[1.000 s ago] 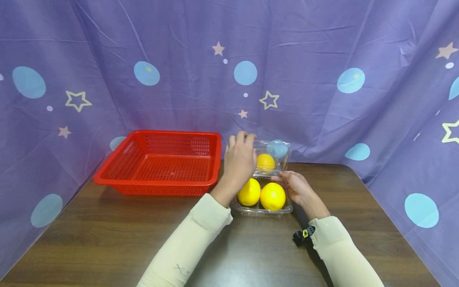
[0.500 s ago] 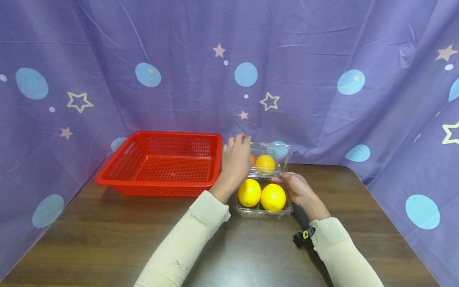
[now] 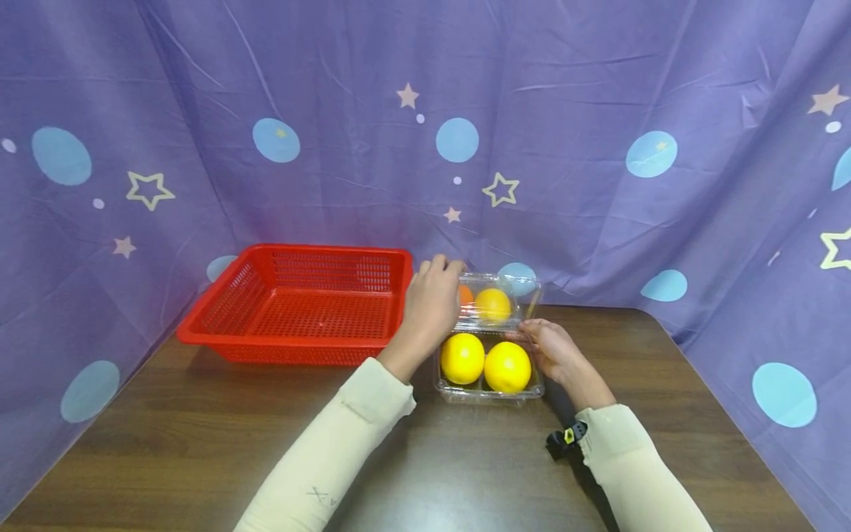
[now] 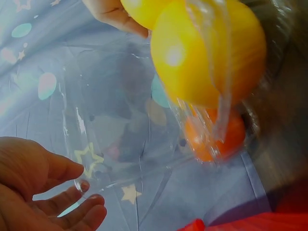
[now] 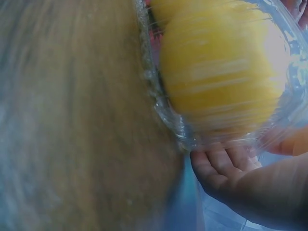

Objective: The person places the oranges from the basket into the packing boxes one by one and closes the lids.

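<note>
Holding a clear fruit box open on a wooden table

Nearest the camera, two cream sleeves reach forward over the brown table (image 3: 199, 443). The right hand (image 3: 555, 351) rests at the right rim of the clear plastic box (image 3: 490, 390), fingers curled against its edge and gripping it. In that box sit two yellow fruits (image 3: 485, 362) side by side, touching. Just left of them, the left hand (image 3: 431, 303) reaches past the box's left side and pinches the raised transparent lid (image 3: 495, 299) at its far left corner, thumb and fingertips curled on the plastic. Behind the lid an orange fruit (image 3: 493, 303) shows, with a smaller, redder one (image 3: 466, 294) just beside the left hand. Left of the box, near but apart, stands a red perforated basket (image 3: 299, 347). Farthest back hangs a purple curtain (image 3: 598, 89) printed with stars and blue dots.
</note>
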Action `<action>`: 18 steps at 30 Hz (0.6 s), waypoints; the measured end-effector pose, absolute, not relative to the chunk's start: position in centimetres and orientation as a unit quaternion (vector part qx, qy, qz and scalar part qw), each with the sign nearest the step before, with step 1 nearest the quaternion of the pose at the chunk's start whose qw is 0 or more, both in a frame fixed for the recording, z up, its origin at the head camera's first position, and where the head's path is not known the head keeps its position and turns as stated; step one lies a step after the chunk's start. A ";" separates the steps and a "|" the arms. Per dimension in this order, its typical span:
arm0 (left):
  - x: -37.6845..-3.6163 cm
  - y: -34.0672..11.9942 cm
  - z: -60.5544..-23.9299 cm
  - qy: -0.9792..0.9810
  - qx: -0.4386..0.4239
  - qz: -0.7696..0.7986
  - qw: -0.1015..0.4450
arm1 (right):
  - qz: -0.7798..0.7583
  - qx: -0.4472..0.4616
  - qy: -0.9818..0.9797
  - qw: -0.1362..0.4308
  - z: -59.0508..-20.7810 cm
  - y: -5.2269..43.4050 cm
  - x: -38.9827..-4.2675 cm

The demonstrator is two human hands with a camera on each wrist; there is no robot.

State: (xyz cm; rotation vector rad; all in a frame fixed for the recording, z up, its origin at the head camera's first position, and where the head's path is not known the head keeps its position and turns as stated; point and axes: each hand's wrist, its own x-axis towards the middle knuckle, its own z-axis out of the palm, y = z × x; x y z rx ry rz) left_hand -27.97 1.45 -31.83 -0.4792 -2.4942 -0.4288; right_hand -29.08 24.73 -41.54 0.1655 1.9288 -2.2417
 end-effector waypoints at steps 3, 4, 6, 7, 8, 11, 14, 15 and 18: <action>-27.7 1.0 -31.9 -0.926 -0.196 -0.157 0.282 | -0.732 0.058 0.673 0.087 -41.5 24.9 -29.0; -27.6 0.8 -32.0 -0.925 -0.202 -0.156 0.282 | -0.725 0.057 0.681 0.086 -41.5 25.0 -29.0; -27.5 0.5 -32.1 -0.923 -0.214 -0.151 0.282 | -0.711 0.056 0.696 0.085 -41.4 25.1 -29.0; -27.4 0.3 -32.2 -0.923 -0.219 -0.148 0.281 | -0.704 0.054 0.703 0.084 -41.4 25.2 -29.0; -27.3 0.1 -32.2 -0.923 -0.224 -0.145 0.279 | -0.699 0.052 0.709 0.083 -41.3 25.2 -29.0; -27.1 -0.5 -32.5 -0.923 -0.237 -0.132 0.272 | -0.683 0.039 0.726 0.076 -41.2 25.3 -28.8; -26.9 -1.1 -32.7 -0.920 -0.256 -0.121 0.272 | -0.671 0.018 0.738 0.066 -40.9 25.4 -28.7; -26.8 -1.2 -32.8 -0.918 -0.263 -0.118 0.273 | -0.666 0.014 0.743 0.061 -40.7 25.4 -28.6; -26.6 -1.7 -33.0 -0.912 -0.283 -0.111 0.274 | -0.649 0.012 0.759 0.050 -40.2 25.4 -28.5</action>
